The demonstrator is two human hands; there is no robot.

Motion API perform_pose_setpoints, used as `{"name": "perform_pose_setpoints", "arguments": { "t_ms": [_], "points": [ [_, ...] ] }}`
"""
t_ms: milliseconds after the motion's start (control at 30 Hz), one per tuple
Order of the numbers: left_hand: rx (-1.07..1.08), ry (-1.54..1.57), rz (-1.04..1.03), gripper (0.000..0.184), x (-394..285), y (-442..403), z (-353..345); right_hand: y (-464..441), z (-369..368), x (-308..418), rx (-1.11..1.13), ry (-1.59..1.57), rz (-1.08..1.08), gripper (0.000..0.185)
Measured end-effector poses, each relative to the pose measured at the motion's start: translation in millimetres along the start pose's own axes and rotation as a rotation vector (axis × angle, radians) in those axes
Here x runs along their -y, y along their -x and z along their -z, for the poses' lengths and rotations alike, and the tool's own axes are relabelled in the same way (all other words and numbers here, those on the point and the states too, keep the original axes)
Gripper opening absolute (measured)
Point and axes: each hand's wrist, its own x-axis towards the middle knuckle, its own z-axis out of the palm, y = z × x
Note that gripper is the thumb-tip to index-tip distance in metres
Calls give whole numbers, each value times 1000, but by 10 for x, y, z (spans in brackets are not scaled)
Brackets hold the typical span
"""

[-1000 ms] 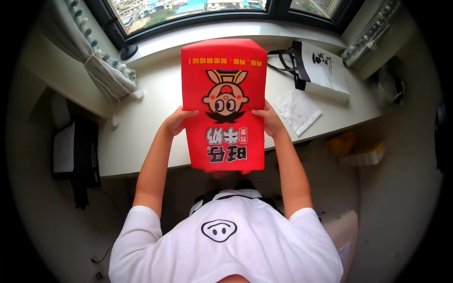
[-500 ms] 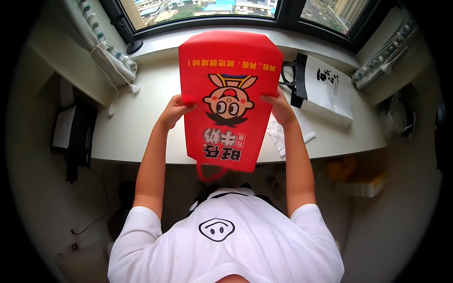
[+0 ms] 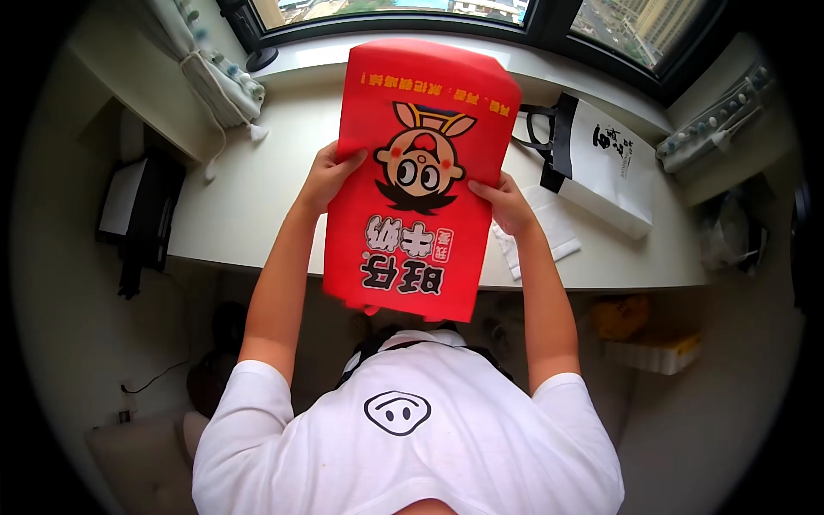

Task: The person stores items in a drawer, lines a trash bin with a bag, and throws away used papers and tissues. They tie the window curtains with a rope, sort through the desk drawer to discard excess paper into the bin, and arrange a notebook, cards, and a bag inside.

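Note:
A red gift bag (image 3: 343, 249) printed with a cartoon child's face and Chinese lettering hangs upside down in front of me, above the desk's near edge. My left hand (image 3: 333, 176) grips its left side, thumb lying on the front panel. On the opposite side my right hand (image 3: 505, 202) pinches the edge, its thumb also on the front. The fingers of both hands are hidden behind the bag. A bit of the red handle (image 3: 371, 311) pokes out below the bag's lower edge.
A white paper bag (image 3: 614, 176) with a black side and handles lies on the desk (image 3: 266, 197) at the right. White folded material (image 3: 549, 223) is next to it. A black printer-like box (image 3: 142, 210) stands at far left, and a window (image 3: 412, 17) is beyond the desk.
The red bag has tilted and looks flatter, its lower end shifting left. Less of its handle shows below. My view has shifted slightly.

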Motion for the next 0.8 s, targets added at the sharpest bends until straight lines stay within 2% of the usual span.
{"name": "perform_pose_setpoints", "arguments": {
  "t_ms": [67, 133, 233, 300, 333, 367, 400, 467, 533, 567, 633, 667, 700, 733, 767, 800],
  "points": [
    [10, 23, 4, 23, -8, -11, 72, -43, 38, 5, 16, 18, 37, 25],
    [131, 112, 13, 24, -63, -5, 136, -65, 26, 75, 43, 39, 110, 17],
    [53, 209, 16, 24, -32, 44, 170, -84, -28, 107, 28, -23, 169, 16],
    [34, 322, -2, 25, 37, 1, 259, -178, 133, 81, 323, -113, 204, 10],
    [142, 370, 89, 13, 105, -34, 410, -205, 155, 40, 289, -179, 88, 10],
    [251, 416, 176, 9, 194, -70, 537, -244, 191, -6, 336, -160, 39, 14],
    [224, 449, 294, 10, 272, -113, 610, -289, 273, -114, 332, -125, -17, 15],
    [226, 338, 300, 9, 435, -85, 702, -359, 417, -211, 326, -92, -74, 16],
    [283, 232, 311, 8, 540, -67, 759, -419, 467, -189, 267, 733, -15, 18],
    [270, 191, 347, 12, 631, -65, 816, -439, 469, -205, 264, 730, -20, 18],
    [243, 89, 343, 11, 760, -73, 841, -411, 316, -63, 46, 1015, 128, 17],
    [247, 96, 347, 11, 814, -101, 837, -391, 49, 32, 46, 1038, 144, 15],
    [251, -25, 339, 13, 864, -134, 826, -409, -195, 19, 70, 1084, 183, 15],
    [254, -145, 329, 15, 903, -162, 820, -380, -470, -13, 111, 1217, 179, 34],
    [258, -139, 334, 15, 918, -181, 818, -359, -646, -177, 176, 1294, 133, 57],
    [301, -252, 287, 17, 919, -207, 818, -308, -780, -354, 238, 1509, 61, 78]
  ]
}}
